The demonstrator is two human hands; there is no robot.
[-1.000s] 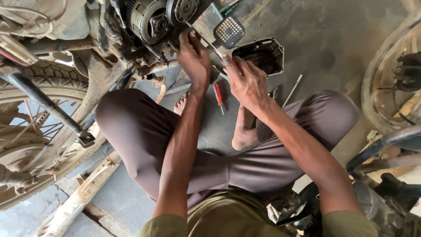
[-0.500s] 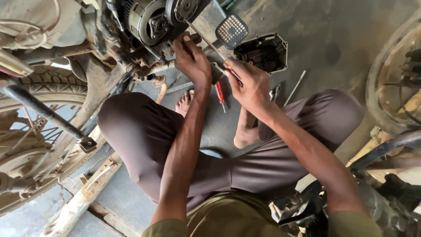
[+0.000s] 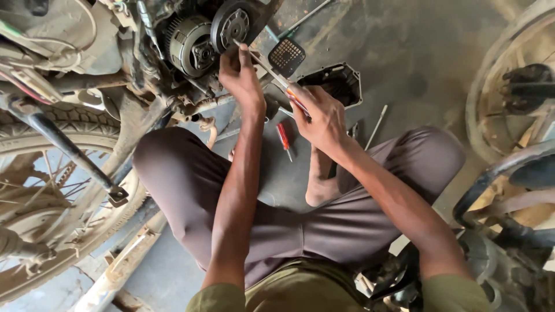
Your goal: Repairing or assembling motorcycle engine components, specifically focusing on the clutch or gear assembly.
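1. The right hand [image 3: 324,118] has its fingers closed around a screwdriver [image 3: 276,76]; its metal shaft slants up to the engine's round black disc [image 3: 233,24].
2. The left hand [image 3: 240,75] is curled against the shaft near the tip, steadying it.
3. The tip could slip off the greasy disc and jab the left fingers.
4. Beside the disc sits a ribbed grey clutch [image 3: 188,43]. A red screwdriver [image 3: 282,137] and a black pan [image 3: 338,81] lie on stained concrete.

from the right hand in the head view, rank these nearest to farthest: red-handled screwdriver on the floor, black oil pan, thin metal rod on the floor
1. Red-handled screwdriver on the floor, just left of the right hand.
2. Black oil pan, just above the hand; nearly as close.
3. Thin metal rod on the floor, farther off to the right.
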